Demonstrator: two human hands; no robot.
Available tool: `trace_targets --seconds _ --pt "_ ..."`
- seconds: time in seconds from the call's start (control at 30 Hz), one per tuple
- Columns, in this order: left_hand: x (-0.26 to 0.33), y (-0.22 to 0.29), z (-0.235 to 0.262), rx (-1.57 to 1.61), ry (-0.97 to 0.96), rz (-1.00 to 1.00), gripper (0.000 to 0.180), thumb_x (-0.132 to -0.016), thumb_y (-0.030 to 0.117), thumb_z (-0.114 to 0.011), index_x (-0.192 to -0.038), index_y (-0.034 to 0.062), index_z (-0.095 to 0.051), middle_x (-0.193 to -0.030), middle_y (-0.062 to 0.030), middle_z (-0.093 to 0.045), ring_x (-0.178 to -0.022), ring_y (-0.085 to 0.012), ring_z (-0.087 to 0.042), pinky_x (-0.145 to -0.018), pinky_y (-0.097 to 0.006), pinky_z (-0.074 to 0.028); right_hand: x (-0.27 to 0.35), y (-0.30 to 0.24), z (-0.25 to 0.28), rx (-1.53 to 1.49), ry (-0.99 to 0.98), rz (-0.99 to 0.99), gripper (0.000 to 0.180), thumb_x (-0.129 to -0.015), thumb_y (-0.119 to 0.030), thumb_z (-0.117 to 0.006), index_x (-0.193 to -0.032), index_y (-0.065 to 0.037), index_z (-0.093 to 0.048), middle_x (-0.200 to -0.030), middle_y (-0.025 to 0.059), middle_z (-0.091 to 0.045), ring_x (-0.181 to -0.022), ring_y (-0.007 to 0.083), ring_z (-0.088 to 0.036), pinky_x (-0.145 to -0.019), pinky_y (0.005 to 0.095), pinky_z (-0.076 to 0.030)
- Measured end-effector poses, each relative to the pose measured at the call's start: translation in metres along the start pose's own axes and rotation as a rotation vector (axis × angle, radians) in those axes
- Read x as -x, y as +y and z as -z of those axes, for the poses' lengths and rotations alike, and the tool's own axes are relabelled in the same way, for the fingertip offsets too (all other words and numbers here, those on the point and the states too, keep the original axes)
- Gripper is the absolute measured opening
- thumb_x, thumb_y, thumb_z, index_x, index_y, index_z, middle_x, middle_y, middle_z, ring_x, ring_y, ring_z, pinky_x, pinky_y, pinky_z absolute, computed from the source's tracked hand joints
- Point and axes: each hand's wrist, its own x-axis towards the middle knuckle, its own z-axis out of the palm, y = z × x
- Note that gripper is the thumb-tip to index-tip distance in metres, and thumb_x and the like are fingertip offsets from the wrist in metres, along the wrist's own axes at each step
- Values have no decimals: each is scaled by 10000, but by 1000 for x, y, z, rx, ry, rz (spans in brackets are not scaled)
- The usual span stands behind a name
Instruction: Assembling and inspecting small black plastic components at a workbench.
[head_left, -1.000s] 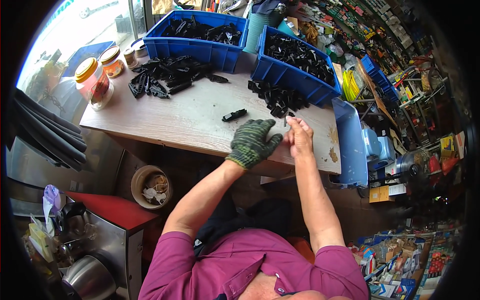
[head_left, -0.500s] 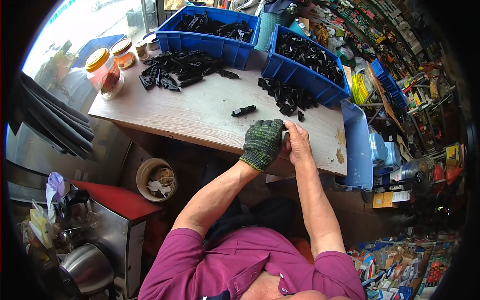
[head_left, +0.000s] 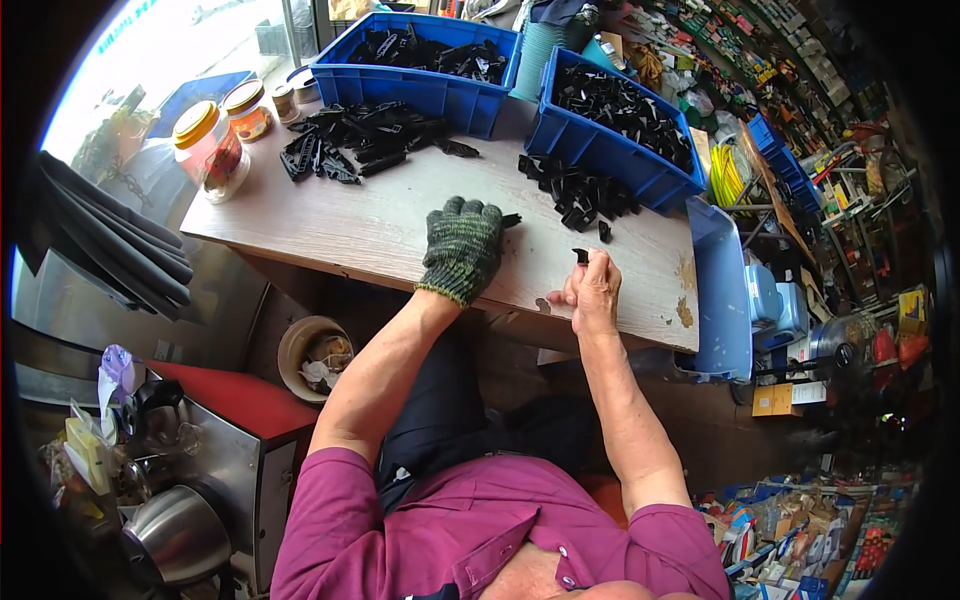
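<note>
We are holding a small black plastic piece (head_left: pixel 581 256) in the grip of our bare right hand (head_left: pixel 593 290), pinched between thumb and fingertips so that it is sticking up just above the knuckles, near the front edge of the table (head_left: pixel 360 225). Our gloved left hand (head_left: pixel 462 245) is lying palm down just to the left of that grip, fingers together and curled over a second black piece (head_left: pixel 511 219); only its tip is peeking out past the glove toward the right hand, so we cannot tell whether the glove is gripping it or only covering it. That tip is pointing roughly across the table toward the loose pile of black parts (head_left: pixel 578 195), which is lying beyond the right grip, in front of the blue bin (head_left: pixel 612 150). Both forearms are reaching up from our lap, the left one angled inward.
</note>
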Motion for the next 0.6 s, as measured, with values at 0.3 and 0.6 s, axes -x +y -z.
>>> trace_targets --seconds 0.3,0.6 --pt "36 46 -19 733 32 -229 229 -938 188 -625 -1105 38 -669 -1051 -177 -687 -935 -374 -662 -784 -458 -529 1 4 -5 -8 248 64 352 -988 -381 -468 -856 -80 -591 -666 -25 -474 -433 113 -347 -419 283 -323" --pt "28 62 -19 874 -188 42 240 -965 252 -570 -1129 85 -626 -969 -188 -691 -864 -396 -663 -733 -493 -515 0 9 0 263 195 470 259 -983 -235 -447 -787 -91 -533 -595 -1 -439 -458 105 -430 -447 288 -408"
